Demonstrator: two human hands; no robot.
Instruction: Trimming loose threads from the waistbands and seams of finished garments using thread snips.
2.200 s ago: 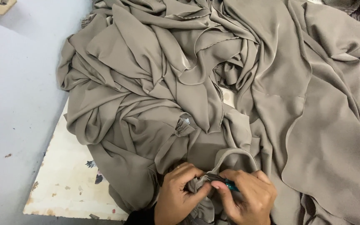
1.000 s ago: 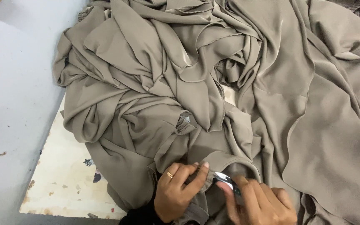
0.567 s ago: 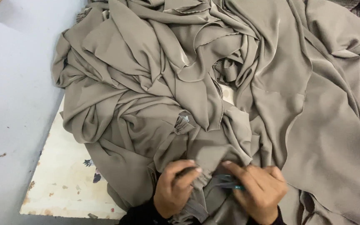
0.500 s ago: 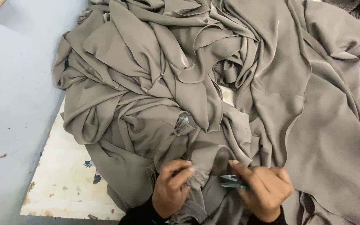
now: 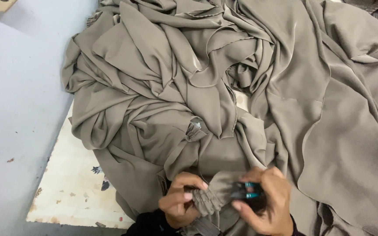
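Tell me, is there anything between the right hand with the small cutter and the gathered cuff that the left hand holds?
Nothing visible is. The left hand pinches the gathered cuff, and the right hand holds the small dark cutter right beside it. Only a fold of the same taupe fabric lies around them.

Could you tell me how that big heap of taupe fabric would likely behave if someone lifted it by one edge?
The taupe fabric lies in soft, deep folds, so it would probably hang limp. Its slight sheen hints it may slide through fingers. Piled this widely, it could drag along.

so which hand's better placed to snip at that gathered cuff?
Right hand: it holds the small dark teal-handled cutter beside the gathered taupe fabric cuff, which the left hand pinches.
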